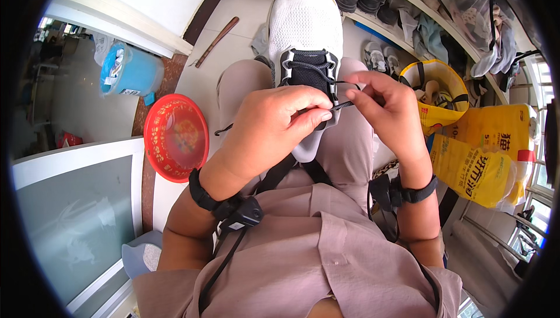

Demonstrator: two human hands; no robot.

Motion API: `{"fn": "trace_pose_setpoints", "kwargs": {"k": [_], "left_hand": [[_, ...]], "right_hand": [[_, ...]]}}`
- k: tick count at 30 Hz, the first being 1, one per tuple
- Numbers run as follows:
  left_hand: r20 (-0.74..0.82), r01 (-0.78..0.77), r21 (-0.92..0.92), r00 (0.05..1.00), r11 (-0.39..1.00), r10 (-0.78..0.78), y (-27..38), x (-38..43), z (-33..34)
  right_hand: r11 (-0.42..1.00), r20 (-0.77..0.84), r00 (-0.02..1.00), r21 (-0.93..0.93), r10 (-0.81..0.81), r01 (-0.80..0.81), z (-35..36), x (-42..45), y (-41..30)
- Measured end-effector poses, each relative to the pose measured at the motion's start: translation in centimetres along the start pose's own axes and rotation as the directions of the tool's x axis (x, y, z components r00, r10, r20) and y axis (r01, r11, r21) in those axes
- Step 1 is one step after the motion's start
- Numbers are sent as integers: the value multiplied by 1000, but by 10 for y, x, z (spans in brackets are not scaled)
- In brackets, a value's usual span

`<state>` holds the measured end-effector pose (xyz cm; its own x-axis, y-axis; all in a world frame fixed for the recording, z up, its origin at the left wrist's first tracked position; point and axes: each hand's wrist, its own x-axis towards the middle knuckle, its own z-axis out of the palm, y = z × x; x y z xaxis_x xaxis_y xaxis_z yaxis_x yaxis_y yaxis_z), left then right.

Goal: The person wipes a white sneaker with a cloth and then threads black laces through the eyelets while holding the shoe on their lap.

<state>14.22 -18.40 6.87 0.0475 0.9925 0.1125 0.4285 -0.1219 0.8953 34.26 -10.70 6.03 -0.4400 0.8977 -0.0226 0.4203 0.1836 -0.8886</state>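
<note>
A white mesh sneaker [305, 20] with a black tongue rests on my lap, its toe pointing away from me. Its dark shoelace [306, 65] crosses the upper eyelets, and one lace end with a dark tip hangs out at the left of the shoe. Over the ankle part of the shoe, my left hand [280, 121] pinches the lace between thumb and forefinger. My right hand [380, 108], just right of the shoe, has thumb and forefinger at the same lace, which runs taut between the hands. The heel opening is partly hidden by my left hand.
A red plastic basket [151, 143] and a blue trash bin [148, 71] stand at the left. A brown wooden stick [217, 41] lies on the floor. Shoe racks [393, 34] curve along the top right. A yellow bag [437, 114] and yellow plastic packaging [485, 134] are at the right.
</note>
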Motion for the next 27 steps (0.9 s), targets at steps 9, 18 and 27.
{"fn": "trace_pose_setpoints", "kwargs": {"k": [9, 18, 27], "left_hand": [[-78, 129, -293, 984, 947, -158, -11, -2, 8], [70, 208, 100, 974, 973, -215, -8, 8, 10], [47, 220, 120, 973, 968, -227, -12, 40, 18]], "right_hand": [[981, -25, 983, 67, -181, 182, 1, 30, 16], [986, -157, 987, 159, -28, 53, -13, 76, 16], [943, -97, 993, -330, -63, 28, 13, 123, -2]]}}
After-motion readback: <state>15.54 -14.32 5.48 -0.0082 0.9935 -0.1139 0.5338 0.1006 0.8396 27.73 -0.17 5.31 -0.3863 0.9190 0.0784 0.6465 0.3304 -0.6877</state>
